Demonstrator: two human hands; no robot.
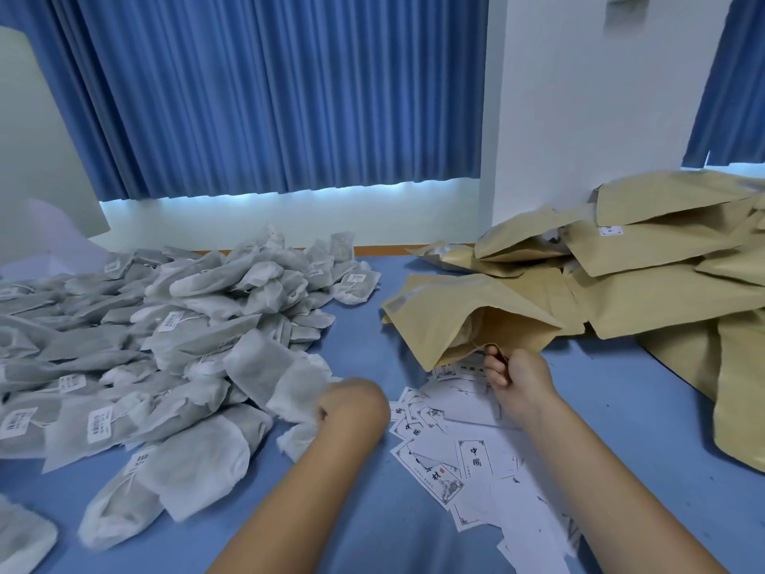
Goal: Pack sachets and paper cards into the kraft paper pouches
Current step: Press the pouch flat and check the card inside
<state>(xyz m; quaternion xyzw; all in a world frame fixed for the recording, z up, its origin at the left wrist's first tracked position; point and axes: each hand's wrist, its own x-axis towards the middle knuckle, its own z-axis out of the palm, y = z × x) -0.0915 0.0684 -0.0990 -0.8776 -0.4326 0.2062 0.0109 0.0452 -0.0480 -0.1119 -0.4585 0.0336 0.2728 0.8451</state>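
The right hand (519, 377) comes in from 5 o'clock, wrist raised. Its fingers are curled and pinch the lower lip of a kraft pouch (455, 312), which lies just right of centre with its mouth gaping towards the person. The left hand (352, 401) reaches from 6 o'clock to the near edge of the sachets (165, 345). It is blurred and its fingers are hidden behind the wrist, so I cannot tell its grasp.

The sachets are soft, grey-white fibrous bags with small printed labels, heaped from 9 to 11 o'clock. Flat white paper cards (463, 453) with black print are scattered under and near the right forearm. A slumped pile of stiff tan pouches (662, 263) fills 2 to 4 o'clock.

The blue counter (621, 391) shows bare in a strip between the heaps, running to its far edge at 12 o'clock, below a pleated blue curtain (269, 97).
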